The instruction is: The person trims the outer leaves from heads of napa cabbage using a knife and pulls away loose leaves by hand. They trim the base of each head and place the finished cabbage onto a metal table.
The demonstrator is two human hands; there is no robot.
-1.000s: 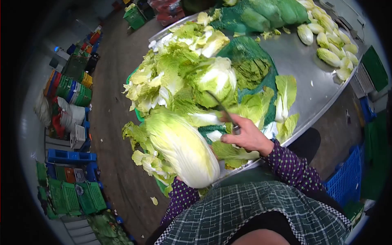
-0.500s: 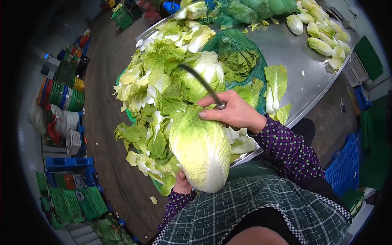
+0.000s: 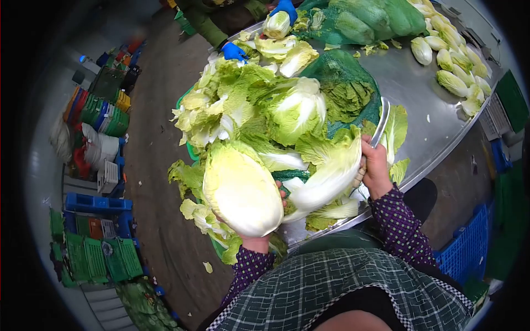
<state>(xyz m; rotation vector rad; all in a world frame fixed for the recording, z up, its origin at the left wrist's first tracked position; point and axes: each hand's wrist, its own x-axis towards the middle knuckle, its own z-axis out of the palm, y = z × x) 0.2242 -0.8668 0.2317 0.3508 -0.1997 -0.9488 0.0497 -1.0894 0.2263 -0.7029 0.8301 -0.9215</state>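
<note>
A trimmed Chinese cabbage (image 3: 243,190), pale yellow with a white base, rests in my left hand (image 3: 256,243). That hand is wrapped round its underside, with fingertips showing at its right edge. My right hand (image 3: 375,164) is closed round a knife (image 3: 381,124) whose narrow, slightly curved blade points up. A loose outer leaf (image 3: 331,174) with a thick white rib hangs between the two hands, its leafy end against my right fingers. Behind them, another whole cabbage (image 3: 301,107) lies by a pile of stripped leaves (image 3: 221,105).
A green mesh bag (image 3: 337,66) lies on the metal table (image 3: 406,71), and fuller mesh bags (image 3: 364,22) are behind it. Trimmed cabbages (image 3: 452,83) are heaped at the far right. Across the table, a co-worker's blue-gloved hands (image 3: 234,52) handle a cabbage and leaves.
The outer leaf has come away from the cabbage on my right hand's side. My right hand moved right with the knife; the cabbage shifted left. A co-worker's gloved hands came into view.
</note>
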